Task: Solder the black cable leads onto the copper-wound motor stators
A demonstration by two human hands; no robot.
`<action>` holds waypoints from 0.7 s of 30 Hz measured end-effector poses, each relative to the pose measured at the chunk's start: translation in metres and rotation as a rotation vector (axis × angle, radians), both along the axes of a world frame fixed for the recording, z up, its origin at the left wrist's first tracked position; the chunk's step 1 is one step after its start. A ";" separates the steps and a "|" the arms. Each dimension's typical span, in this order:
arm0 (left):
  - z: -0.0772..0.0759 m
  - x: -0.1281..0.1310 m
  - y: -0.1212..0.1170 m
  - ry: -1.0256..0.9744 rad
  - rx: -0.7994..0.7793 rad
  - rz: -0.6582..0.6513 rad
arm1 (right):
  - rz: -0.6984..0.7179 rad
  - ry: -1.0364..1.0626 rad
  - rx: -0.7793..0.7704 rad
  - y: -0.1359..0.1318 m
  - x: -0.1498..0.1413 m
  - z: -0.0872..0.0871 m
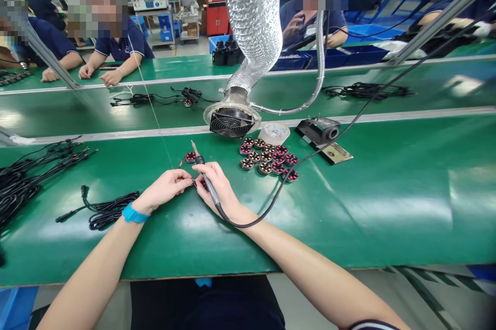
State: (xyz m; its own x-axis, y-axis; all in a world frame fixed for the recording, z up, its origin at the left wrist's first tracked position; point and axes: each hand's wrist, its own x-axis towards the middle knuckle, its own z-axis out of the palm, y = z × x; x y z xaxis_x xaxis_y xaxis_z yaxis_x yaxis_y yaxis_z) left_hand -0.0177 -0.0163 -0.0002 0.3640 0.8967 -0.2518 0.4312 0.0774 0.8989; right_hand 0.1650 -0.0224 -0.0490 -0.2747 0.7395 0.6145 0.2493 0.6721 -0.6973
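Note:
My right hand [219, 189] is closed round a soldering iron [209, 185], its tip pointing up and away from me. The same hand's fingertips are at a small round part with red coils [203, 183], mostly hidden by the fingers. My left hand [170, 186], with a blue band at the wrist, pinches something tiny close to that part; I cannot make out what. Just beyond the hands lies another red-coiled round part [190, 157] with short wire ends. A thin strand [155, 110] hangs down behind my left hand.
Several copper and red coil parts [267, 156] are grouped right of my hands, by a tape roll [274, 134] and a soldering iron stand [320, 131]. Above hangs a fume extractor [232, 119]. Black cables [110, 208] lie left. The iron's cord [279, 190] crosses my right forearm. Co-workers sit opposite.

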 end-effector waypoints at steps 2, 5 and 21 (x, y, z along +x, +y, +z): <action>0.001 0.002 0.000 -0.008 -0.010 0.027 | 0.001 -0.016 0.011 -0.001 0.000 -0.001; 0.004 0.007 -0.001 0.006 -0.016 0.069 | 0.003 -0.058 0.014 -0.002 0.000 -0.002; 0.003 0.004 0.001 0.064 0.016 0.115 | 0.029 -0.005 -0.049 -0.006 -0.003 -0.002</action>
